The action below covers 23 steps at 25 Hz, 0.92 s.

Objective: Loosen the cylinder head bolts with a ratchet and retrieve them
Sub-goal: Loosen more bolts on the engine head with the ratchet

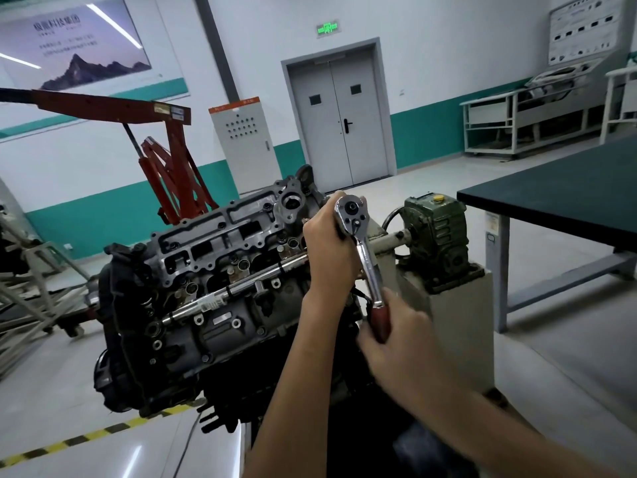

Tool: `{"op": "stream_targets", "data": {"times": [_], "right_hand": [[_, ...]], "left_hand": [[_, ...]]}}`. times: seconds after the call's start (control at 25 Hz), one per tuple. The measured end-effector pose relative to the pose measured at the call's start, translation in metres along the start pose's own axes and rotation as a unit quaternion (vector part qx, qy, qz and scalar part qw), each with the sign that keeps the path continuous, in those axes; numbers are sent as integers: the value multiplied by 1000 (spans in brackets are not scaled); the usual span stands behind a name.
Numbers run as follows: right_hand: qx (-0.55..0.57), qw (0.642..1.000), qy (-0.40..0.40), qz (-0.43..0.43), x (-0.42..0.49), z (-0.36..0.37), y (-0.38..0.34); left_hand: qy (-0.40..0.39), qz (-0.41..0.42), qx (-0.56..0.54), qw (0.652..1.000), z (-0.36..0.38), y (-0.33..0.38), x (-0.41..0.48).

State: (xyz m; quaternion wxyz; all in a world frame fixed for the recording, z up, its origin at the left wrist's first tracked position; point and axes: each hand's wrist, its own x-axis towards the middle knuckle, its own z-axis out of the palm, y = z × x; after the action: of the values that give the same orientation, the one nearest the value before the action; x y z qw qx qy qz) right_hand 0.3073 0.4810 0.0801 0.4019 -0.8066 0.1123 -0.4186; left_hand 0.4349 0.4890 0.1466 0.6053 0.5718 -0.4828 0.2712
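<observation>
At centre frame my ratchet sits at the right end of the cylinder head. My left hand is curled round its chrome head, and my right hand grips the red handle lower down. I can't see the bolt beneath.

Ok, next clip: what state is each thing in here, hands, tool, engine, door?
left hand: grips the ratchet's head
right hand: grips the ratchet's red handle
ratchet: held in both hands, drive end hidden
cylinder head: uncovered, tilted
chrome bar: lying across the cylinder head
double door: closed
</observation>
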Motion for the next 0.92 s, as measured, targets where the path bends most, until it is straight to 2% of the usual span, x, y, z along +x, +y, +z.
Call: {"op": "stream_targets", "data": {"times": [0.08, 0.16, 0.24, 0.32, 0.4, 0.48, 0.56, 0.68, 0.8, 0.84, 0.92], "right_hand": [[47, 999, 15, 7, -7, 20, -12], [9, 1000, -4, -8, -1, 7, -3], [-83, 994, -63, -34, 16, -26, 16], [-208, 969, -101, -85, 47, -62, 27], [-305, 938, -75, -151, 78, -88, 27], [-330, 929, -58, -159, 89, -94, 26], [-275, 954, -57, -105, 67, -79, 24], [-97, 994, -36, -23, 13, -31, 11], [68, 997, -6, 35, -9, 12, -4], [90, 995, -5, 34, -11, 19, -7], [50, 999, -10, 8, -5, 9, -3]], "left_hand": [[-19, -7, -8, 1000, -5, -3, 1], [-42, -14, 8, 999, -11, -4, 4], [-51, -13, 10, 999, -14, -1, 6], [-54, -13, 3, 998, -14, 3, 6], [-54, -16, 0, 998, -14, 5, 7], [-51, -8, -2, 999, -14, 5, 5], [-48, -2, 2, 999, -12, 4, 2], [0, -3, 19, 1000, -6, 0, -1], [0, -7, 4, 1000, -4, -4, -1], [-13, -9, -2, 1000, -6, -5, 0], [-37, -17, -4, 999, -9, -5, 1]]}}
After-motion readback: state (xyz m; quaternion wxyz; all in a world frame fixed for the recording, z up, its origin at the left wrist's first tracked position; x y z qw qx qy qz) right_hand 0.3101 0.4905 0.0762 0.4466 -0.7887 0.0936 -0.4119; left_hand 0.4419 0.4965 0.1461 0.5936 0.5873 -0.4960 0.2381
